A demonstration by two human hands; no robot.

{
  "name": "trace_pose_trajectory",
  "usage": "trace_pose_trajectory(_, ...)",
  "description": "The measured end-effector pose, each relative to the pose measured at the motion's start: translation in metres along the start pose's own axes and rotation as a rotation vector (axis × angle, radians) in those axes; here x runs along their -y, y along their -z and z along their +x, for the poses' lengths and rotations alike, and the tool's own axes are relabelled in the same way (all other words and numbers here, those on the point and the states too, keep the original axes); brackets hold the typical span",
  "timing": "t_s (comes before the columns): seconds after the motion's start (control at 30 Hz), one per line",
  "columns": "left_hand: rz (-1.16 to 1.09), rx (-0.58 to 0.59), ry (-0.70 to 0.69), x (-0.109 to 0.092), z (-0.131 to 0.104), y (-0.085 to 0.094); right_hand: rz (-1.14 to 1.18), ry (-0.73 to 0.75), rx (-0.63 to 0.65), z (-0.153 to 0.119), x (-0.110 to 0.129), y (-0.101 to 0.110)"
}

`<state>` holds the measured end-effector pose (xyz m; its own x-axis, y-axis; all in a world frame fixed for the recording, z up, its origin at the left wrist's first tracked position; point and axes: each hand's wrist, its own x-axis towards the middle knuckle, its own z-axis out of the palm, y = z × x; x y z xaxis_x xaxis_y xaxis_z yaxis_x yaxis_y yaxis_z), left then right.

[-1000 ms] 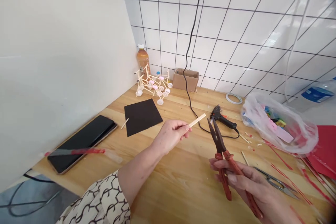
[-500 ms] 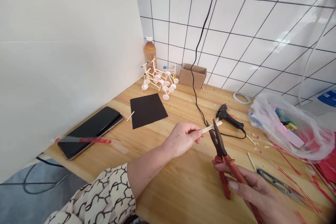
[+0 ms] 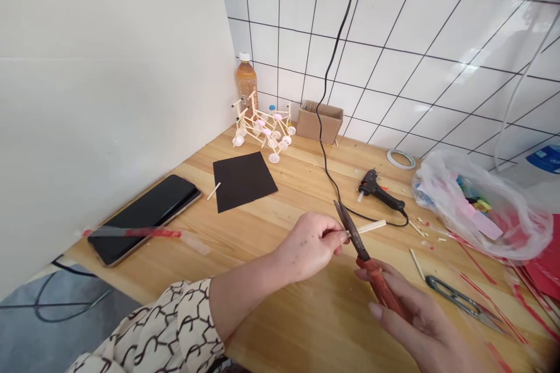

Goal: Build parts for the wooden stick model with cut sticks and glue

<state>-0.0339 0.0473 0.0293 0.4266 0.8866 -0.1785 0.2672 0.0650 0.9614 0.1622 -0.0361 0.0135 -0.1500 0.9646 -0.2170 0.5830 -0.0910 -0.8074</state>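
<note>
My left hand [image 3: 311, 246] pinches thin pale wooden sticks [image 3: 371, 226] by one end, thumb on top. How many sticks there are I cannot tell. Long-nose pliers [image 3: 355, 235] with red handles are gripped in my right hand [image 3: 413, 309]. Their dark jaws lie nearly together across the sticks, close to my left fingertips, and the sticks stick out to the right beyond them. Left of my hands, a black square sheet [image 3: 245, 182] lies on the wooden table [image 3: 280, 320], with a short loose stick [image 3: 214, 191] at its left edge.
A phone [image 3: 146, 215] lies left, with clear-red plastic strips across it. Stick models [image 3: 262, 125] with round wheels stand by a bottle [image 3: 247, 81] and a cardboard box [image 3: 321, 122]. Rightward are a glue gun [image 3: 380, 191], tape roll [image 3: 401, 159], plastic bag [image 3: 476, 210] and scissors [image 3: 464, 303].
The pliers' handles and jaws have come together on the sticks. The jaws now sit nearer my left fingers, with more stick showing beyond them. The whole view has shifted slightly.
</note>
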Motion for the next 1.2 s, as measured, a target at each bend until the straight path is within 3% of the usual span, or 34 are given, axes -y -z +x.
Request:
trace_pose_trajectory(0.5, -0.008, 0.02, 0.009, 0.003, 0.0, -0.007, -0.153, 0.108, -0.083, 0.0, 0.014, -0.005)
trace_pose_trajectory(1.2, -0.042, 0.014, 0.051, 0.006, 0.003, -0.009, -0.196, 0.153, -0.039, 0.006, 0.015, -0.006)
